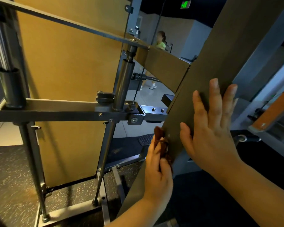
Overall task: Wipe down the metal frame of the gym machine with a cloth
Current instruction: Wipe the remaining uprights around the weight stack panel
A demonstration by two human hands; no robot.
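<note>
A wide grey metal frame beam (208,66) slants from the upper right down to the lower middle of the head view. My left hand (159,171) grips a reddish-brown cloth (162,141) and holds it against the beam's left edge. My right hand (210,128) lies flat on the beam's front face, fingers straight and spread, just right of the cloth. Most of the cloth is hidden behind the beam and my fingers.
To the left stand a tan panel (69,66), a horizontal metal bar (56,114) and chrome guide rods (123,86). Speckled rubber flooring (11,185) lies below. A person in a green shirt (161,44) stands far behind the machine. An orange-edged part (272,110) is at right.
</note>
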